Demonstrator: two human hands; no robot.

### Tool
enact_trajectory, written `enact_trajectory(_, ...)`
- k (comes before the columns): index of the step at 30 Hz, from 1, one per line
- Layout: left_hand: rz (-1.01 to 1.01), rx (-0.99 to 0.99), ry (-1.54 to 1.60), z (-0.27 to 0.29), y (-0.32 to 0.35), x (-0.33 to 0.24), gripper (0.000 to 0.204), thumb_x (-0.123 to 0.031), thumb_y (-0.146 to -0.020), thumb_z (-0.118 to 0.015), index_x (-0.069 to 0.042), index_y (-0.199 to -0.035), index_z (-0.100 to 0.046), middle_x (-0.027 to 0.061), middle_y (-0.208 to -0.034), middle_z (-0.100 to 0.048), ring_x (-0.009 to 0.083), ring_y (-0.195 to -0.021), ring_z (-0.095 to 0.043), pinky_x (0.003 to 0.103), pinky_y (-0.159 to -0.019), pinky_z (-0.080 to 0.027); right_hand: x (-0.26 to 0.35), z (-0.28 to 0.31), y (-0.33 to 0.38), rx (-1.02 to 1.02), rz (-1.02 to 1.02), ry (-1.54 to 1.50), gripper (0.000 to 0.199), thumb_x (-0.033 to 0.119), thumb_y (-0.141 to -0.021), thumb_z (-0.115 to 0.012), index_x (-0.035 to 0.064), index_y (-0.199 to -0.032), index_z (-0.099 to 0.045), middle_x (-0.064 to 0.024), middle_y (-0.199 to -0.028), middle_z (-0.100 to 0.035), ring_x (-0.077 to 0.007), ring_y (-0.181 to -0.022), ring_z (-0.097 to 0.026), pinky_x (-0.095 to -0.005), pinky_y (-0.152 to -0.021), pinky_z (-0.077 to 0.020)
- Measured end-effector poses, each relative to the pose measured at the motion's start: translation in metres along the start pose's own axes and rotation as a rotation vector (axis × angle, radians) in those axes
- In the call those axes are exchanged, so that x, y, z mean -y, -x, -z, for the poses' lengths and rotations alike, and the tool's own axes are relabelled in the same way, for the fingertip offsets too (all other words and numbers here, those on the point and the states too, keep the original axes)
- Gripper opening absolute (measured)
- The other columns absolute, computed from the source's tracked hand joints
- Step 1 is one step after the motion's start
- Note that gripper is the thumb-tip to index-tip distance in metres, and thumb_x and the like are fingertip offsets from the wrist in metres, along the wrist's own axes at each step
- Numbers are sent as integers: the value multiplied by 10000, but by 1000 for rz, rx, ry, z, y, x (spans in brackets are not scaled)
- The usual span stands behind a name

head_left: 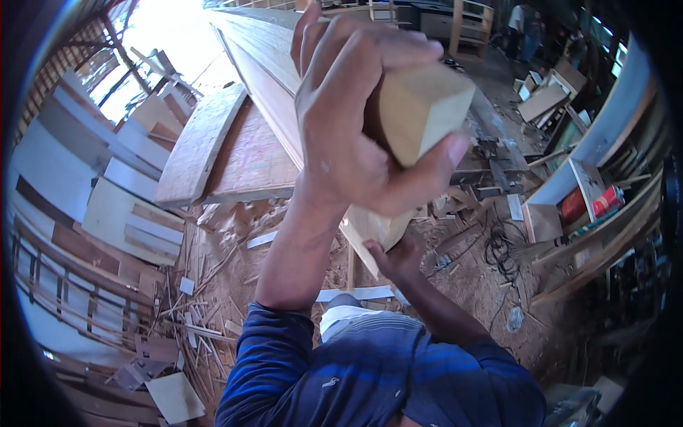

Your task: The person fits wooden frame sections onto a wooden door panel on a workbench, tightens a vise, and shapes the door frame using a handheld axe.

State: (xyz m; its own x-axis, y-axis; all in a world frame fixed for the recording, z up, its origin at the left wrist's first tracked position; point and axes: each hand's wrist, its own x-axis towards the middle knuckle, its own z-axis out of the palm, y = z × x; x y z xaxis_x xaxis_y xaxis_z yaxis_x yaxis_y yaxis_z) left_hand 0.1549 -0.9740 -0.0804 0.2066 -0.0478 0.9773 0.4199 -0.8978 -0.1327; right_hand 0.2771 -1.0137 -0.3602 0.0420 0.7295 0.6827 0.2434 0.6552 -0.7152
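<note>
Close to the camera, a pale piece of timber [427, 107] points its squared, angular end up and to the right. My left hand [341, 128] is raised and closed around it, with the thumb on the near side and fingers over the far side. Lower down, my right hand [405, 256] grips pale wood [377, 226] from below, its thumb on one face. This looks like the lower part of the same timber, but my left hand hides the stretch between. Behind my left hand, long boards [263, 67] lie on a workbench.
A wide panel [203, 146] lies on the left of the bench. Sheets and boards [131, 220] lean along the left. Wood scraps and shavings [213, 306] cover the floor. Coiled black cable [501, 245] lies at right, beside a shelf [590, 188]. People [523, 32] stand far back.
</note>
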Motion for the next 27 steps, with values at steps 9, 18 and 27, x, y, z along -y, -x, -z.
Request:
enact_trajectory(9,68,113,7,135,38,-51,657,-587,-702,-773,-56,-1084,-707,145,-1092,-754,321,-1111,-661,658,-1218,-293,85,-99,82,8,336,-7,981,299,-734,-939,-98,-1508,-486,-203,-1160,-654,-330,-975,-608,-430,-869,-518)
enact_trajectory(18,203,-61,58,212,57,-82,619,-623,-719,-783,-79,-1011,-731,92,-1009,-755,294,-1064,-672,564,-1103,-393,158,-168,121,134,178,-184,1061,150,-724,-884,-91,-1596,-331,-299,-1451,-479,-470,-1332,-494,-526,-1142,-418)
enact_trajectory(27,97,-178,159,291,82,-65,640,-617,-671,-781,-134,-1076,-667,97,-1055,-735,294,-1120,-630,579,-1160,-355,182,-188,101,385,317,-306,1080,565,-877,-742,-18,-1645,-255,-329,-1653,-272,-496,-1538,-294,-614,-1243,-247)
